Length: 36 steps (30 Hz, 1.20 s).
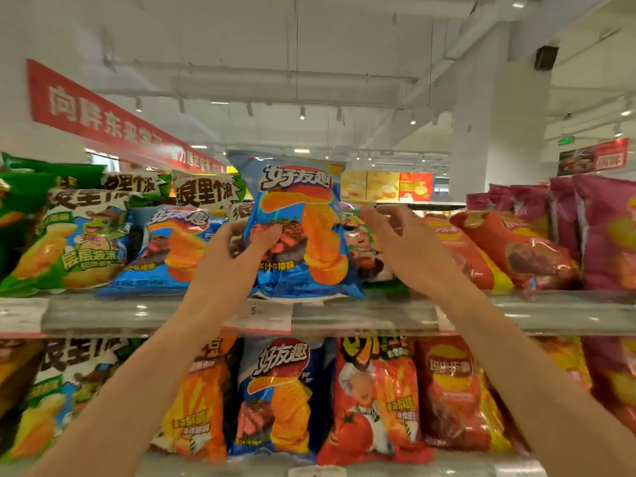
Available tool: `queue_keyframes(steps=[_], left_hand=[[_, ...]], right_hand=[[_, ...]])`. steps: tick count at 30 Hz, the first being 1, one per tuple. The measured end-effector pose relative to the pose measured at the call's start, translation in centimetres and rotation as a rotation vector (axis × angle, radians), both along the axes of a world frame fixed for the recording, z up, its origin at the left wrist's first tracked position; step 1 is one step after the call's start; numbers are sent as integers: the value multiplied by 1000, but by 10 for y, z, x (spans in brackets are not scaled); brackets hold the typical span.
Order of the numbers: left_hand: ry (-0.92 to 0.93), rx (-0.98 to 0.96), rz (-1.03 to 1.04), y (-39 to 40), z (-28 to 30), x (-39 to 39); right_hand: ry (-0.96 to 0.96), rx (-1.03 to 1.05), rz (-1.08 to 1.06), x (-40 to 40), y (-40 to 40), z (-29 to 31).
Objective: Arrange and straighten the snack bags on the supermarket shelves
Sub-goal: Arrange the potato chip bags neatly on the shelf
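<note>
A blue chip bag [303,215] stands upright at the middle of the top shelf [361,313]. My left hand [237,256] grips its lower left side, thumb on the front. My right hand [402,242] hovers just right of the bag with fingers apart, over a partly hidden bag [361,249] behind it. A second blue bag [172,249] lies tilted back to the left. Red bags [509,249] lie slumped on their sides to the right.
Green bags [69,235] lean at the shelf's left end, and purple bags [602,232] stand at the right end. The lower shelf holds a row of upright bags, with a blue one [278,397] in the middle. Price tags [261,316] line the shelf edge.
</note>
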<state>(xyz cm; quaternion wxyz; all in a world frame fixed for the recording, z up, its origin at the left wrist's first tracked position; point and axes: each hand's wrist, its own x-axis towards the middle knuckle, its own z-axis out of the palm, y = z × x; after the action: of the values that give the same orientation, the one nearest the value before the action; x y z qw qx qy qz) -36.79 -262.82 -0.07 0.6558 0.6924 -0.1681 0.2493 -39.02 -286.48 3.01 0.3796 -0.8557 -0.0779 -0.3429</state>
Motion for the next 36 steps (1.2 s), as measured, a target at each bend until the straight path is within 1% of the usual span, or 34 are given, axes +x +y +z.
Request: queue_keyframes(steps=[1,3,5,7,9,12,16,21,25,30,36], left_hand=[[-2,0,30,1,2,1],[-1,7,82,3,4,3],[4,24,118,3,4,4],[0,49,140,2,4,2],[-14,74,149,3,3,3],[-21,103,155,5,4,4],[-10,96,130,7,6,6],[-40,89,132,15,14,9],[-78,95,174,13,21,12],[-124,192,221,-23,29,18],[-105,479,295,-83,35,22]], right_hand=[[-7,-47,-110,4,-11,5],[79,-183,-258,19,-30,8],[242,-253,-294,30,-35,6],[356,-278,-254,35,-34,5],[391,-229,-196,37,-32,6],[425,-16,-123,41,-34,7],[391,164,-35,47,-36,4],[283,212,-21,34,-49,13],[203,241,-91,21,-78,20],[143,306,-69,2,-128,14],[149,395,34,-16,-161,7]])
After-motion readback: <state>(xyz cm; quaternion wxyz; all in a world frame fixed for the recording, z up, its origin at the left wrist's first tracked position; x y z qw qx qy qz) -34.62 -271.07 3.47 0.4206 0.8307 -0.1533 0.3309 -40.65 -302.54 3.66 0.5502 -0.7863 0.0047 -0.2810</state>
